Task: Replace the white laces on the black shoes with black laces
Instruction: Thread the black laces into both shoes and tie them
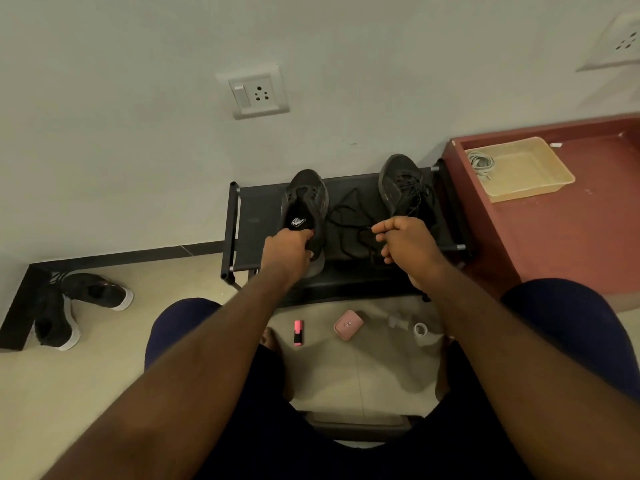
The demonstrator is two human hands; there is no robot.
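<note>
Left hand [287,249]: my fingers are curled round the heel of the unlaced black shoe [306,199], which stands left of centre on the black shoe rack [251,220]. Right hand [407,244]: my thumb and fingertips pinch the loose black lace [362,233], which lies on the rack between the shoes. The second shoe [401,183], laced in black, sits at the rack's far right corner.

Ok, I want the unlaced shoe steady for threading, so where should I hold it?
Grip the unlaced shoe at its heel collar, coming from the near side. Its toe points away, opening up, so the heel rim is nearest; the left hand grips there, eyelets free.
</note>
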